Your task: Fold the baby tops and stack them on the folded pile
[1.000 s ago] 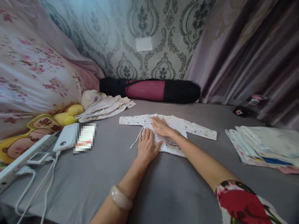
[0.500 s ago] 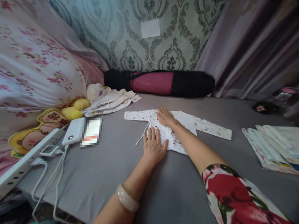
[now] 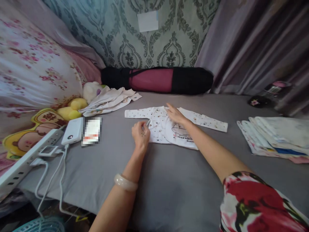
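A small white baby shirt (image 3: 159,125) with a dotted print and a car drawing lies spread on the grey sheet, both sleeves stretched out sideways. At its left side my left hand (image 3: 141,134) is closed in a pinch on the shirt's thin white tie string (image 3: 148,122); most of the string is hidden by the fingers. My right hand (image 3: 175,113) rests near the neckline with its fingers extended, touching the front panel.
Folded clothes (image 3: 277,135) are stacked at the right. Crumpled white cloth (image 3: 111,100) lies back left beside plush toys (image 3: 73,109). A power strip (image 3: 31,154) with cables and a white power bank (image 3: 72,131) line the left edge. A black and maroon long bag (image 3: 152,80) lies along the wall.
My left hand has lifted off the shirt's front, moved left and closed on the tie string. My right hand has shifted slightly at the neckline. The view has turned slightly.
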### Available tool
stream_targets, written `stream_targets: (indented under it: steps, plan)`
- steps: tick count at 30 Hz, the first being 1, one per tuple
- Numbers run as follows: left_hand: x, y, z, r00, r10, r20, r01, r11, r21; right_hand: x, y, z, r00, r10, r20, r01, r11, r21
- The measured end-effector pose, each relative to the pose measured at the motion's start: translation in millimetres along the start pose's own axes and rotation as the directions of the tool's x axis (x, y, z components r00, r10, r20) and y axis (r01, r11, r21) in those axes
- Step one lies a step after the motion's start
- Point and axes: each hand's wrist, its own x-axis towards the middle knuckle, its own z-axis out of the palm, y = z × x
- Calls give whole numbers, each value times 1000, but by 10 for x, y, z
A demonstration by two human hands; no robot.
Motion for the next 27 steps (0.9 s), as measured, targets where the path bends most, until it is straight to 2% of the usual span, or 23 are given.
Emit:
stream_targets:
  steps: [2,4,7,9,14,17,20,25,27]
  plan:
    - [-9,-19,-36,998,-43,43,40,998,56,-339,25,21,1000,5,25,-2,996,-90]
    - [-50,-22,-53,993,-39,109,24,990,135,-689,20,78,996,44,82,-30,987,-157]
    - [-131,-25,-46,984,25,175,-76,954,291,-1099,-40,173,991,47,127,-20,977,-211]
    - [-172,-36,-31,975,76,208,-147,923,355,-1258,-94,220,993,34,115,-7,972,-235]
    - [-188,-72,2,960,120,254,-215,896,389,-1372,-153,272,999,-14,37,23,962,-272]
    - [-161,-98,0,974,140,176,-203,883,423,-1378,-143,276,1000,-12,25,18,964,-265]
    - [-130,-133,-31,990,101,99,-135,873,468,-1385,-139,272,999,-5,31,12,970,-244]
    - [-89,-160,-80,987,48,152,-121,848,516,-1379,-141,194,999,-6,51,16,982,-191]
    - [-75,-142,-84,983,49,175,-138,830,540,-1371,-115,140,1000,2,10,0,980,-198]
